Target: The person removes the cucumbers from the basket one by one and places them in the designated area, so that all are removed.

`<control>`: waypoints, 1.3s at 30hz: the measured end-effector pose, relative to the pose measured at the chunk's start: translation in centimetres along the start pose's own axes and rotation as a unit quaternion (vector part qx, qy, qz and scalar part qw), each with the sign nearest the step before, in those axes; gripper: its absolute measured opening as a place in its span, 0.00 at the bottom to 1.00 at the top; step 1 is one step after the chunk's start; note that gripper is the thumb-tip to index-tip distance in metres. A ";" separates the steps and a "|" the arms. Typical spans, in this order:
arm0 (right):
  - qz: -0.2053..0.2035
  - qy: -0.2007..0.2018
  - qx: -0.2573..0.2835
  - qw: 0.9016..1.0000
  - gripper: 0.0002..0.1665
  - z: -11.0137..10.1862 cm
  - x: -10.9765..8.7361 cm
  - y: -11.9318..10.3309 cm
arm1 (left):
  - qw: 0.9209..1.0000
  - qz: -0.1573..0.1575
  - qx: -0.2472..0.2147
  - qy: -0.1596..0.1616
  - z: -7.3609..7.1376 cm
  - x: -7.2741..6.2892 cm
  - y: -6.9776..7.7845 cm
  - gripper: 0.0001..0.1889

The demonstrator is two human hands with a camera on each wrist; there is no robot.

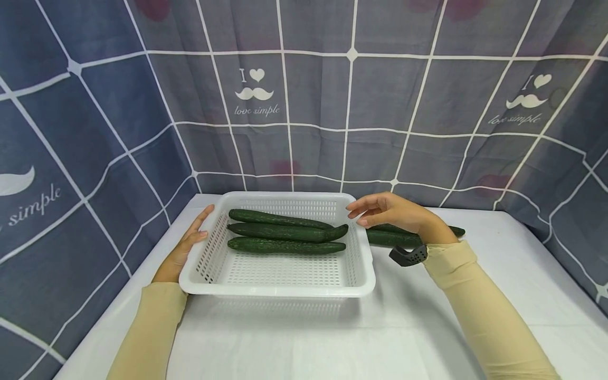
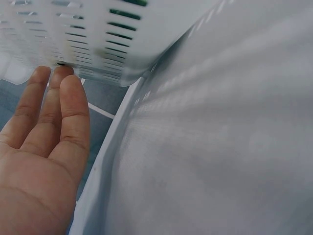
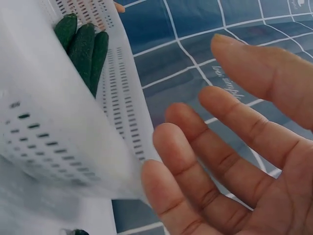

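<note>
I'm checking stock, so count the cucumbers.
5 visible: the back cucumber, middle cucumber and front cucumber in the basket; two cucumbers right of it, partly behind the right hand, which may hide more.

Three cucumbers (image 1: 287, 232) lie in the basket (image 1: 275, 290), other cucumbers (image 1: 393, 239) to its right.

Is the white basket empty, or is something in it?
Partly full: three cucumbers lie inside the basket, with bare space in front of them.
</note>
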State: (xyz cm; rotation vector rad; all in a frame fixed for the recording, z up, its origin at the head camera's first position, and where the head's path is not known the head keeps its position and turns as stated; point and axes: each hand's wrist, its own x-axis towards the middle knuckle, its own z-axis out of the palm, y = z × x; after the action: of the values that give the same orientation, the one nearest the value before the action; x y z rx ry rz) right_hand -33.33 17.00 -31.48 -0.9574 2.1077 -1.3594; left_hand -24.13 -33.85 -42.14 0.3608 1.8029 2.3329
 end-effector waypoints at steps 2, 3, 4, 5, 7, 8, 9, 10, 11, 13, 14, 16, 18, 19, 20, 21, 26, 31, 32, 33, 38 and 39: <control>-0.004 -0.001 0.000 1.000 0.30 0.2 0.7 -0.1 | 1.000 0.000 0.002 0.002 0.0 -0.1 0.0 0.40; -0.006 0.000 0.001 1.000 0.29 0.4 1.1 -0.1 | 1.000 0.002 0.002 0.001 -0.1 -0.1 0.0 0.40; -0.007 0.001 0.001 1.000 0.29 0.6 1.4 -0.1 | 1.000 0.002 0.000 0.000 -0.1 -0.1 0.0 0.40; -0.008 0.002 0.004 1.000 0.29 0.7 1.8 -0.1 | 1.000 0.003 -0.001 -0.001 -0.1 -0.1 0.0 0.40; -0.006 0.005 0.008 1.000 0.29 1.1 2.4 -0.1 | 1.000 0.002 -0.002 -0.002 -0.1 -0.1 0.0 0.40; -0.005 0.005 0.009 1.000 0.29 1.2 2.7 -0.1 | 1.000 0.002 -0.003 -0.003 -0.1 -0.1 0.0 0.40; -0.005 0.005 0.010 1.000 0.29 1.4 3.0 -0.2 | 1.000 0.000 -0.003 -0.002 -0.1 -0.2 0.0 0.40; -0.004 0.005 0.012 1.000 0.29 1.5 3.3 -0.3 | 1.000 -0.003 0.000 0.000 -0.1 -0.2 0.0 0.40; -0.004 0.003 0.012 1.000 0.29 1.6 3.5 -0.4 | 1.000 -0.006 0.004 0.002 0.0 -0.2 0.0 0.40; -0.005 -0.004 0.012 1.000 0.29 1.8 4.0 -0.7 | 1.000 -0.011 0.011 0.007 0.0 -0.2 0.1 0.40; -0.005 -0.007 0.012 1.000 0.28 1.9 4.2 -0.9 | 1.000 -0.012 0.013 0.008 0.0 -0.2 0.1 0.40; -0.007 -0.012 0.011 1.000 0.28 2.0 4.6 -1.3 | 1.000 -0.011 0.013 0.009 0.0 -0.2 0.1 0.40; -0.010 -0.015 0.009 1.000 0.28 2.1 5.0 -1.7 | 1.000 -0.007 0.010 0.008 0.0 -0.2 0.1 0.40; -0.010 -0.015 0.008 1.000 0.28 2.1 5.2 -1.8 | 1.000 -0.005 0.008 0.006 0.0 -0.2 0.1 0.40; -0.010 -0.016 0.007 1.000 0.29 2.2 5.4 -2.0 | 1.000 -0.004 0.006 0.005 0.0 -0.2 0.1 0.40; -0.010 -0.017 0.010 1.000 0.29 2.3 5.7 -2.1 | 1.000 -0.004 0.005 0.005 0.1 -0.2 0.1 0.40; -0.006 -0.016 0.018 1.000 0.29 3.0 6.7 -2.5 | 1.000 -0.007 0.010 0.007 0.2 -0.2 0.1 0.40; -0.006 -0.005 0.027 1.000 0.28 3.6 7.7 -2.6 | 1.000 -0.008 0.011 0.007 0.2 -0.2 0.1 0.40; -0.005 -0.001 0.029 1.000 0.28 3.7 7.9 -2.5 | 1.000 -0.008 0.011 0.007 0.2 -0.2 0.1 0.40; -0.004 0.002 0.032 0.999 0.28 3.8 8.1 -2.5 | 1.000 -0.008 0.010 0.005 0.2 -0.2 0.1 0.40; -0.001 0.014 0.042 0.999 0.27 4.5 9.0 -2.2 | 1.000 -0.001 0.008 0.002 0.0 -0.1 0.0 0.39; -0.001 0.015 0.042 0.999 0.26 4.6 9.1 -2.2 | 1.000 0.000 0.006 0.002 0.0 -0.1 0.0 0.39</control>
State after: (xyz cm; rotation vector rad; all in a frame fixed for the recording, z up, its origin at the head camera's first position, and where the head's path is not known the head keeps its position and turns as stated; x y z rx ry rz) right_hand -35.51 6.78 -31.40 -0.9117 2.0539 -1.4596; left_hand -24.03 -33.92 -42.17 0.3575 1.8187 2.3260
